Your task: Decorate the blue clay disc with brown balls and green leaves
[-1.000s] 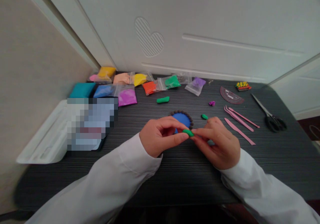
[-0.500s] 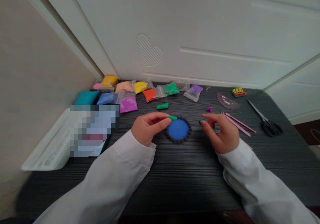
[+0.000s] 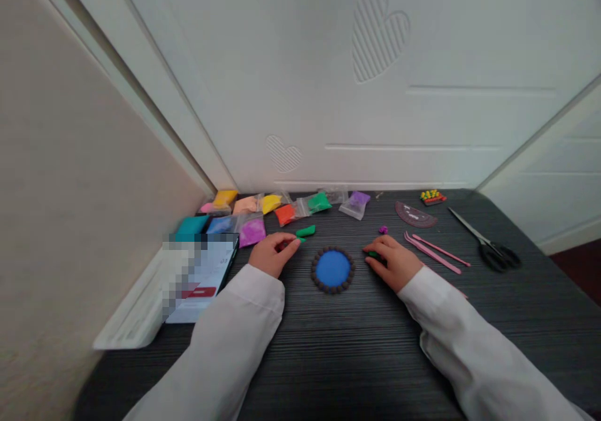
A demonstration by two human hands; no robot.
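My left hand pinches a small piece of green clay between thumb and fingertips, low over the table. Just beyond its fingertips lies a green clay roll. My right hand rests on the table with thumb and fingers closed around another small green clay lump, partly hidden by the fingers. Between both hands lies a flat blue clay disc, ringed by a border of dark brown clay balls. A small purple clay bit sits beyond my right hand.
Bagged coloured clay lines the back edge. At left are a tablet and a white tray. Pink tools, a protractor, black scissors and a small yellow-and-red piece lie at right.
My hands have parted from over the disc. The left carried its green piece left toward the green roll; the right moved to the green lump and closed around it. The view has tilted up.
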